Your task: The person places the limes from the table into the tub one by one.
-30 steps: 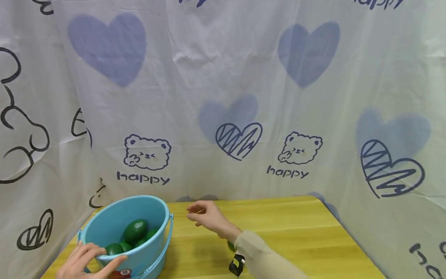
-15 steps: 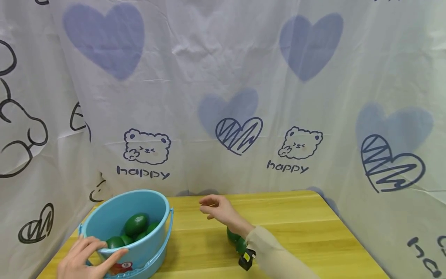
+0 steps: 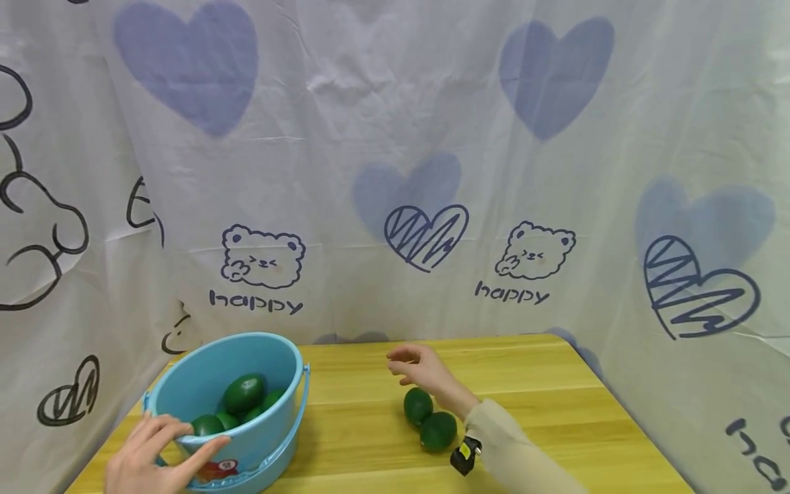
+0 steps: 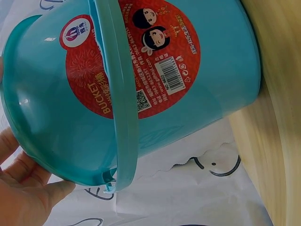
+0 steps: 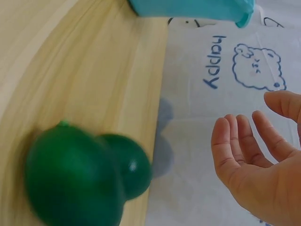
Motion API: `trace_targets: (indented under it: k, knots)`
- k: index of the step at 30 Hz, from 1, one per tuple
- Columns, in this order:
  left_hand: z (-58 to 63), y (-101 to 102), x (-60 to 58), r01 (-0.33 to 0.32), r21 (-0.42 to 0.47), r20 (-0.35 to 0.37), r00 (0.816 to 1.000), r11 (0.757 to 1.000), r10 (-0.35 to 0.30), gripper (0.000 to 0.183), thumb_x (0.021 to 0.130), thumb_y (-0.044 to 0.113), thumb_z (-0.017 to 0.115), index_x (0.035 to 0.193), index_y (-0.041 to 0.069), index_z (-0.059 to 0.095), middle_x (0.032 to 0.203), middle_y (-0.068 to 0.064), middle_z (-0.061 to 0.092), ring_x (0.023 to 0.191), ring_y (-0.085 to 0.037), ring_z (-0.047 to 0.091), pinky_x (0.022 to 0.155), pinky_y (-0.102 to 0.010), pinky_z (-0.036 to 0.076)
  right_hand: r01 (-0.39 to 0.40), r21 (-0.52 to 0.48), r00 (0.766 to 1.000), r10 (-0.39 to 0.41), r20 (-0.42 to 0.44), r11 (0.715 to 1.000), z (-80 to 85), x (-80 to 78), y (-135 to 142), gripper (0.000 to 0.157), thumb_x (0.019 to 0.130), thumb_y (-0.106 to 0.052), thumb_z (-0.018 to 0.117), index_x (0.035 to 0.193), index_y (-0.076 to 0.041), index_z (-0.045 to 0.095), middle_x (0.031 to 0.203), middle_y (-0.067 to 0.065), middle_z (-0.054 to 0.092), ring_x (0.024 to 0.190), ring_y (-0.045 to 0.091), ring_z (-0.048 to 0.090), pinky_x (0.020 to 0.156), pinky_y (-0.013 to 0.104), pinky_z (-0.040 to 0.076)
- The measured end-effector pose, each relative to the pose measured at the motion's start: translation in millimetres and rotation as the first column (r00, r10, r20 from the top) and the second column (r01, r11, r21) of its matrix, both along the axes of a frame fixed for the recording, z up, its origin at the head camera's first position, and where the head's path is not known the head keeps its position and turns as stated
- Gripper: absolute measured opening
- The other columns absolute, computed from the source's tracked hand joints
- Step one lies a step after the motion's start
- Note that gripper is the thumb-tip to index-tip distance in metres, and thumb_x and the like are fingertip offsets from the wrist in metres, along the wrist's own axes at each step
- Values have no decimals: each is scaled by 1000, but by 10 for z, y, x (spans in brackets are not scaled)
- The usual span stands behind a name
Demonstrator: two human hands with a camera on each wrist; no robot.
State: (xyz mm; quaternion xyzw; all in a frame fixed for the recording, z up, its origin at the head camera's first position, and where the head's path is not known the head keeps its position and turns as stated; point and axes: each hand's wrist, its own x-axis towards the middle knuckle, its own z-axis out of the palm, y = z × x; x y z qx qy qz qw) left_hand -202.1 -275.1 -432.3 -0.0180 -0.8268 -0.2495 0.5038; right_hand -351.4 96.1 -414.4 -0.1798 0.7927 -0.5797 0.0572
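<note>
At the left of the table stands a light blue bucket [image 3: 247,456], its rim pinched between the thumb and fingers of my left hand [image 3: 151,453]. The left wrist view shows the bucket's red label [image 4: 162,70] and its hanging handle [image 4: 123,94]. Inside lie several glossy dark green oval fruits [image 3: 245,392] that look like avocados. My right hand [image 3: 426,370] hovers above the table with loosely bent fingers and holds nothing. Just below it two more of these fruits, a farther one [image 3: 418,406] and a nearer one [image 3: 438,431], sit side by side on the tabletop.
The yellow wood-grain table [image 3: 543,398] ends at a white hanging cloth [image 3: 345,295] printed with hearts and bears. This cloth also closes off both sides. A small black device [image 3: 465,455] is worn at my right wrist.
My right hand has moved rightward, away from the bucket, to above the two fruits on the table. Those fruits now show fully beside the sleeve. My left hand stays on the rim.
</note>
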Motion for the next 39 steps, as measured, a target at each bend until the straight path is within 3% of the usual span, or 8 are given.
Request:
trace_targets:
  k: [4, 9, 12, 15, 18, 22, 31, 39]
  knots:
    - [-18, 13, -14, 29, 27, -32, 999, 999, -28, 49, 35, 27, 99, 67, 12, 66, 73, 1, 60, 79, 22, 35, 100, -3, 31, 22, 15, 1000, -22, 14, 1000, -39, 39, 138, 31, 97, -19, 63, 122, -1, 63, 119, 15, 65, 101, 24, 64, 86, 46, 56]
    - [-33, 6, -24, 54, 42, -50, 997, 998, -52, 47, 38, 26, 99, 69, 11, 67, 75, -1, 60, 84, 25, 35, 113, -36, 36, 38, -2, 999, -38, 36, 999, -76, 83, 307, 34, 97, -16, 62, 124, 4, 60, 124, 19, 62, 106, 29, 64, 90, 48, 55]
    - [-25, -9, -40, 56, 31, -56, 997, 998, -55, 47, 38, 25, 98, 70, 11, 67, 75, -1, 61, 84, 25, 34, 114, -29, 34, 67, 25, 997, -68, 27, 997, -94, 93, 390, 33, 96, -15, 63, 123, 3, 61, 123, 19, 63, 106, 27, 65, 89, 46, 55]
    - [-17, -13, -43, 48, 18, -53, 997, 999, -47, 46, 37, 24, 98, 68, 11, 66, 73, 0, 60, 82, 24, 34, 110, -11, 30, 101, 76, 995, -102, 2, 992, -146, 101, 463, 31, 94, -15, 65, 120, 2, 64, 120, 16, 65, 102, 24, 65, 87, 45, 56]
    - [-7, -13, -31, 20, 3, -31, 999, 1000, -20, 47, 35, 30, 99, 65, 16, 65, 72, 3, 59, 76, 22, 35, 88, -1, 36, 136, 116, 991, -135, -19, 984, -215, 110, 527, 29, 93, -14, 67, 118, 1, 65, 116, 14, 67, 98, 20, 64, 85, 43, 56]
    - [5, -14, -11, -12, -16, 3, 1000, 1000, 12, 48, 34, 34, 99, 64, 21, 63, 71, 8, 57, 71, 18, 35, 65, -6, 36, 175, 143, 984, -172, -35, 974, -301, 101, 602, 28, 92, -12, 68, 117, 0, 66, 116, 14, 67, 97, 19, 63, 82, 40, 57]
    - [-10, -9, 1, 12, -18, -18, 1000, 1000, -12, 48, 34, 28, 100, 65, 19, 63, 71, 9, 56, 71, 16, 36, 70, -6, 36, 200, 216, 979, -200, -23, 956, -414, 91, 747, 31, 87, -12, 73, 114, 1, 66, 110, 17, 67, 97, 23, 63, 77, 37, 56]
    - [-19, -14, -21, 37, -22, -29, 999, 999, -37, 49, 35, 26, 100, 67, 17, 64, 72, 7, 56, 73, 13, 38, 82, -1, 34, 141, 299, 980, -176, 93, 944, -443, 114, 850, 47, 87, -24, 75, 122, 5, 62, 115, 14, 65, 99, 22, 62, 80, 39, 56]
